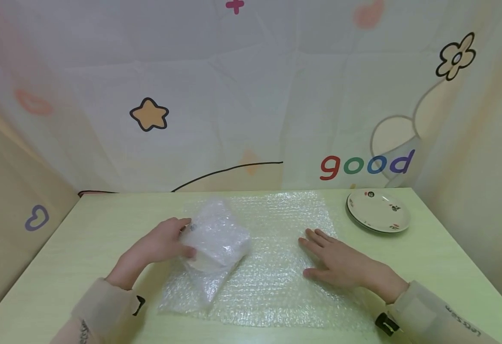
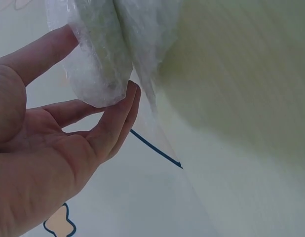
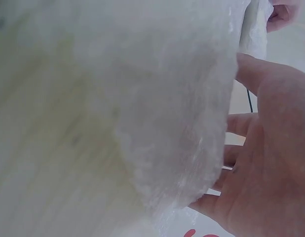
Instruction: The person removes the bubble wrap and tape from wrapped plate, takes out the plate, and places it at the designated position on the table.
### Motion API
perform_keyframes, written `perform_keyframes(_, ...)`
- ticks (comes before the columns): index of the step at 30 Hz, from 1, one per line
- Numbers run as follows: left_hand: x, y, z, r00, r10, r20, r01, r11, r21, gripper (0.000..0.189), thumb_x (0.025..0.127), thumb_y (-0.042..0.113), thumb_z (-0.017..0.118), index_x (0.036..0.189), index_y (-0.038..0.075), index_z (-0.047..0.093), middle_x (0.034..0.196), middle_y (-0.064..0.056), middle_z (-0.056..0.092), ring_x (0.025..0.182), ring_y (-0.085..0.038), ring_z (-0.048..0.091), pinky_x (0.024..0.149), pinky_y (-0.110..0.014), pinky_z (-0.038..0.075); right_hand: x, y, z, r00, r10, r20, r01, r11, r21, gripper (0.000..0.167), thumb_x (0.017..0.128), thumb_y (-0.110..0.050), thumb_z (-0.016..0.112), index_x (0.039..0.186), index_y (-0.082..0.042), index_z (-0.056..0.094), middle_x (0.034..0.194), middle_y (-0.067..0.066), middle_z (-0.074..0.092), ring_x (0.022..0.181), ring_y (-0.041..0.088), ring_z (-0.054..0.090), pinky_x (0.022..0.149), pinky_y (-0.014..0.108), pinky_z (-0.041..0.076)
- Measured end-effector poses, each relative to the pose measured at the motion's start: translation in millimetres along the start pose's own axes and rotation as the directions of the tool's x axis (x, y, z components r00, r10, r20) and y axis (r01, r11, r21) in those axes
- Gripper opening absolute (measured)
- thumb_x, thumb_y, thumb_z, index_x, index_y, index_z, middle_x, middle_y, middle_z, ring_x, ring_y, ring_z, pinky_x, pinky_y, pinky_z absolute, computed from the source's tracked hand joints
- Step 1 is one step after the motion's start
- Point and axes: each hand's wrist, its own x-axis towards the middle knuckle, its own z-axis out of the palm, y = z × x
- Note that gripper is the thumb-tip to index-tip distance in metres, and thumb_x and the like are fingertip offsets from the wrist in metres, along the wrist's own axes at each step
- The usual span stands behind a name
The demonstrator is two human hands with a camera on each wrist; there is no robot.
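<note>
A pale round plate (image 1: 208,260) shows through folded bubble wrap that covers it, making a bundle left of the middle of the table. My left hand (image 1: 164,241) holds the bundle at its left edge, thumb on the near side and fingers farther back. In the left wrist view the wrapped plate (image 2: 95,59) sits between thumb and fingertips. Beneath the bundle spreads a flat sheet of bubble wrap (image 1: 272,282). On the sheet's right part rests my right hand (image 1: 341,260), its fingers straight and spread. The right wrist view has the sheet (image 3: 177,113) along those fingers.
Two stacked plates (image 1: 379,210) with small printed motifs lie at the table's back right, beyond the sheet. A printed curtain (image 1: 216,95) hangs behind the pale green table (image 1: 117,215) and along both sides.
</note>
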Motion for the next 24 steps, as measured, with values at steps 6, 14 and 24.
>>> perform_keyframes(6, 3.0, 2.6, 5.0, 1.000, -0.012, -0.006, 0.011, 0.998, -0.061, 0.070, 0.092, 0.019, 0.078, 0.143, -0.017, 0.045, 0.129, -0.029, 0.062, 0.120, -0.041, 0.059, 0.098, -0.052, 0.051, 0.2, -0.7, -0.7, 1.000, 0.002, -0.003, -0.002, 1.000, 0.002, 0.077, 0.101, -0.046, 0.063, 0.156, 0.001, 0.038, 0.162, 0.029, 0.026, 0.149, 0.049, 0.022, 0.117, 0.062, 0.025)
perform_keyframes(14, 15.4, 17.3, 14.2, 0.993, 0.119, -0.010, -0.119, 0.993, -0.002, 0.034, 0.098, 0.015, 0.072, 0.117, -0.011, 0.061, 0.087, -0.012, 0.060, 0.084, -0.024, 0.056, 0.075, -0.041, 0.051, 0.5, 0.2, 0.5, 1.000, 0.001, -0.005, 0.000, 1.000, 0.012, 0.077, 0.101, -0.047, 0.063, 0.157, 0.001, 0.037, 0.163, 0.029, 0.025, 0.149, 0.049, 0.022, 0.117, 0.062, 0.025)
perform_keyframes(24, 24.1, 28.3, 27.4, 0.987, 0.163, 0.012, -0.164, 0.985, 0.059, 0.040, 0.105, 0.014, 0.061, 0.128, -0.018, 0.056, 0.103, -0.026, 0.062, 0.095, -0.031, 0.059, 0.083, -0.045, 0.051, 0.5, 1.7, 1.2, 1.000, -0.005, -0.010, 0.005, 1.000, 0.012, 0.079, 0.101, -0.049, 0.062, 0.157, 0.001, 0.037, 0.163, 0.029, 0.025, 0.149, 0.049, 0.022, 0.117, 0.062, 0.025)
